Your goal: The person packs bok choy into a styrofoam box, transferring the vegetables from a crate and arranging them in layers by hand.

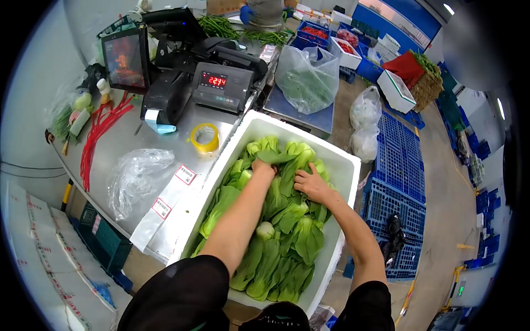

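Observation:
A white foam box (345, 165) full of green bok choy (265, 259) stands in front of me. Both my hands reach into its far half. My left hand (265, 167) is among the leaves, its fingers largely hidden under a leaf, so its grip cannot be made out. My right hand (312, 185) lies on the bok choy just to the right, fingers bent around leaves and stalks.
On the metal table at left are a scale display (223, 87), yellow tape (204, 138), a label strip (165, 204), a plastic bag (141, 176) and red ties (99, 138). A bagged vegetable (308, 77) sits beyond the box; blue pallets (395, 193) lie right. Another person (265, 14) stands at the back.

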Available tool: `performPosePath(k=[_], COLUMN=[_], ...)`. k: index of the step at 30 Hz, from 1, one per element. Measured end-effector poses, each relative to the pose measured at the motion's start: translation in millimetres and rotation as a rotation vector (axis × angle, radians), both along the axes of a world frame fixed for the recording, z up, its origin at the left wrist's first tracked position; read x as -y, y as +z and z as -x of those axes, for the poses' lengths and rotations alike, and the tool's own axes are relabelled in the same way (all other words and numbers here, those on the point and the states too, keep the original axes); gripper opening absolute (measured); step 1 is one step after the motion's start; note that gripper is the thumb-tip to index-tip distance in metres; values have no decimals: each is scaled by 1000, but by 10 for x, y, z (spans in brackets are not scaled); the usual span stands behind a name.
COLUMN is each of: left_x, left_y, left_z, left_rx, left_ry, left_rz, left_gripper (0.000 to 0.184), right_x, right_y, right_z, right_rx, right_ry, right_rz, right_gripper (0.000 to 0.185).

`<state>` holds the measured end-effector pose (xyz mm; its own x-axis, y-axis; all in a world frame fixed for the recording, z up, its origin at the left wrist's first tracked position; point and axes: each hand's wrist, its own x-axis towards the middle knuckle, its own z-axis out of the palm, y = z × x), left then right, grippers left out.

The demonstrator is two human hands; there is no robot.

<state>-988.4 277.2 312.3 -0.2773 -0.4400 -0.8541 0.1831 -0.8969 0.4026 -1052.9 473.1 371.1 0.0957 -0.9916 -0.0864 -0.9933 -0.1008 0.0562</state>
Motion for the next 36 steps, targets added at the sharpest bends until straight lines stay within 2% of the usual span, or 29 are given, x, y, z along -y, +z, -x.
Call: performPosePath(k=[1, 2, 4, 6, 7, 10, 12, 14, 15, 17, 18, 21, 23, 24, 26, 27, 30, 31, 33, 34, 35, 36], left_x=[35, 42, 72, 29, 9, -6, -104, -218, -349, -659, -735, -827, -930, -1018, -1242, -1336, -1371, -1385, -1248, -1170, -1142, -1108], left_y=[-49, -75, 297, 790, 936, 684, 674, 542, 462, 193, -2, 12, 283, 322, 389, 531, 327, 185, 33, 81, 132, 339], left_z=[-95, -140, -498, -787, -873, -684, -425, -133, -31, 43, 45, 3, -53, -33, 46, 33, 173, 183, 227, 188, 152, 94], left_rx=[-455, -238, -160, 114, 270, 511, 314, 122, 211, 393, 392, 447, 515, 467, 367, 250, 48, 184, 114, 82, 141, 204], left_ry=[85, -130, -437, -761, -926, -693, -731, -796, -864, -996, -1011, -972, -1002, -970, -901, -947, -912, -742, -797, -834, -864, -988], left_rz=[-90, 44, 194, 532, 830, 1611, 1735, 1932, 1939, 1943, 1946, 2029, 2052, 2101, 2204, 2133, 1591, 1593, 1614, 1622, 1641, 1736], left_gripper=[34, 43, 46, 44, 38, 36, 38, 42, 45, 51, 56, 55, 56, 56, 56, 51, 43, 36, 34, 33, 24, 24], right_x=[-51, -124, -268, -361, -373, -316, -160, -27, 8, 66, 87, 55, 21, 17, -65, -126, -284, -318, -416, -453, -480, -490], right_y=[-44, -82, 95, 335, 427, 582, 432, -47, -209, -453, -525, -645, -447, -333, -270, -267, -523, -686, -903, -894, -902, -886], right_z=[27, 51, -45, -146, -169, -126, -123, -27, -38, -106, -121, -113, -132, -149, -166, -146, -44, -57, -36, -39, -69, -79], right_rx=[-51, -31, 14, 327, 483, 1108, 793, 509, 505, 721, 833, 961, 1040, 1081, 1084, 1078, 652, 609, 510, 611, 718, 825], right_ry=[31, 24, -6, -207, -303, -816, -1022, -1160, -1324, -1520, -1618, -1588, -1625, -1639, -1627, -1617, -1567, -1563, -1534, -1535, -1538, -1535], right_rz=[65, 73, 91, -93, -182, 276, 614, 870, 846, 807, 781, 979, 970, 967, 1130, 1210, 997, 1004, 1025, 1038, 1054, 1076], right_gripper=[17, 18, 22, 26, 29, 34, 41, 45, 54, 57, 59, 63, 64, 65, 61, 60, 50, 48, 45, 45, 45, 45])
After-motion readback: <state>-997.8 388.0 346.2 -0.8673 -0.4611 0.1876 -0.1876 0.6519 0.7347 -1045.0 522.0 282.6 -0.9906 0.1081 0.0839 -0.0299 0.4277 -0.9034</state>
